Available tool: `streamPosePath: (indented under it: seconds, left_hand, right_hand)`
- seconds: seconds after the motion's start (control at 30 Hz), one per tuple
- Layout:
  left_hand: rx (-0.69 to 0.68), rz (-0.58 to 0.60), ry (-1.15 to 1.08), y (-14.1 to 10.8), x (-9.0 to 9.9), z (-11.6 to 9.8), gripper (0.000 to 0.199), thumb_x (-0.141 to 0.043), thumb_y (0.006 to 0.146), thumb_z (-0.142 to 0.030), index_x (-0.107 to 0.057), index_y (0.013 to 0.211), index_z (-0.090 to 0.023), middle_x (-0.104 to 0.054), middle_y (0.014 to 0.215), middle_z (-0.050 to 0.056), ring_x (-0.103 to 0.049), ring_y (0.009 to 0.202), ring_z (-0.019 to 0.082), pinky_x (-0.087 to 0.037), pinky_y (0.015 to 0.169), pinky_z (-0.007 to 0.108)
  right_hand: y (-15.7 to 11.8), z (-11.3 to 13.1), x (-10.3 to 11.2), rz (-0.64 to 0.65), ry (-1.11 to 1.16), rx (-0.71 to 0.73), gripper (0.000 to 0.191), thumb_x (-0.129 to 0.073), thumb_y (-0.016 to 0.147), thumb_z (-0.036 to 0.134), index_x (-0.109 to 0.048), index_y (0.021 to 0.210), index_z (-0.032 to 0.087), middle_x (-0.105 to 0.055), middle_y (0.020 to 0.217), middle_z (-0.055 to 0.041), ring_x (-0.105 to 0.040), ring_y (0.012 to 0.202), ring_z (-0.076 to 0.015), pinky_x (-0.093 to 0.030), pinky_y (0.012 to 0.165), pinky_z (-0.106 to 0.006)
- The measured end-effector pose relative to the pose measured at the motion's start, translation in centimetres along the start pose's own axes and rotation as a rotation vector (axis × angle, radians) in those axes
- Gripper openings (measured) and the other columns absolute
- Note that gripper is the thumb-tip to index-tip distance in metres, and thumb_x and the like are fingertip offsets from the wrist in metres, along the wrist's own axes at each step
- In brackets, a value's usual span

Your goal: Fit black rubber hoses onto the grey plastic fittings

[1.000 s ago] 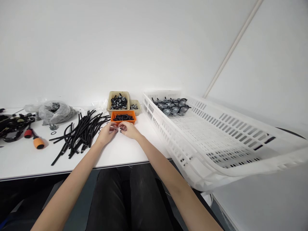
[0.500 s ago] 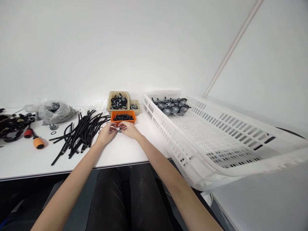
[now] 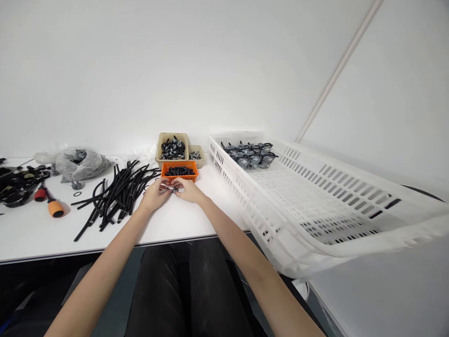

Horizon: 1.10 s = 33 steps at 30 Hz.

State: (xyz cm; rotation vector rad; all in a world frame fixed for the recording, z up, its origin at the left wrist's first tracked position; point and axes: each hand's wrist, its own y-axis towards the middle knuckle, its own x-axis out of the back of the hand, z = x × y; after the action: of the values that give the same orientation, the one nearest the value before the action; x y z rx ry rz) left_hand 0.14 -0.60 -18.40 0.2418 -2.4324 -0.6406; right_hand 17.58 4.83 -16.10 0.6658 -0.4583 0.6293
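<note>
My left hand (image 3: 155,194) and my right hand (image 3: 188,190) meet just in front of the orange basket (image 3: 179,178), fingertips pinched together. Between them is a small grey part (image 3: 173,189), mostly covered by the fingers, so its kind does not show. Short black tube pieces (image 3: 180,171) fill the orange basket. Left of my left hand lies a loose pile of long black hoses (image 3: 121,192). Behind the basket stand a beige bin (image 3: 158,152) of grey and black fittings and a smaller beige bin (image 3: 200,164) with small metal pieces.
A large white perforated crate (image 3: 242,196) takes up the right side, with several clear-and-black assemblies (image 3: 249,154) at its far end. To the left are a plastic bag (image 3: 82,164) of parts, an orange-handled tool (image 3: 55,208), a red-handled tool (image 3: 40,194) and black parts (image 3: 24,185).
Both hands stay in the same place. The small grey part between the fingertips has turned slightly and shows a little less.
</note>
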Motion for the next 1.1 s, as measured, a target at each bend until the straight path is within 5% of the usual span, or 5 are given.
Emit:
streamPosePath:
  seconds: [1.1]
  left_hand:
    - [0.026,0.014,-0.084,-0.04,-0.13,0.21,0.039,-0.064,0.073,-0.03,-0.054,0.109,-0.02,-0.068,0.095,0.006,-0.068,0.081,0.019,-0.055,0.081,0.038]
  right_hand:
    - [0.21,0.03,0.0,-0.067,-0.003,-0.044,0.033,-0.062,0.071,0.006,-0.061,0.103,0.015,-0.069,0.092,-0.0056,-0.065,0.083,-0.0135,-0.052,0.079,-0.028]
